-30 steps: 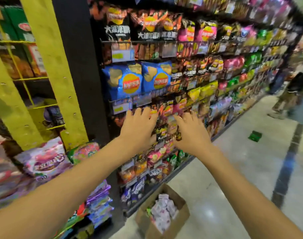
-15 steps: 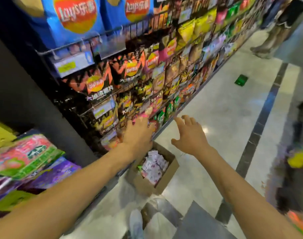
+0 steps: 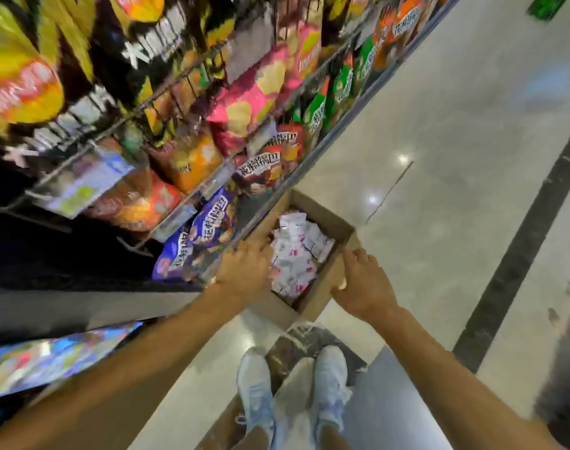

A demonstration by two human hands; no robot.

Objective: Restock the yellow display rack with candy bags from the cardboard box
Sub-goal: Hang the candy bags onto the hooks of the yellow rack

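- First, left hand (image 3: 248,271): back up, over the left wall of the box (image 3: 322,216); the fingers are blurred, so I cannot tell whether they grip anything.
- Bags (image 3: 293,258): small and pale, piled loose inside the box on the floor (image 3: 439,157). They are likely light, soft and slick (film wrappers slide), so scoop a handful or pinch several by their sealed edges.
- Right hand (image 3: 363,287): on the box's right wall, fingers fairly straight, thumb against the outside. The cardboard looks stiff enough to lift by both walls.
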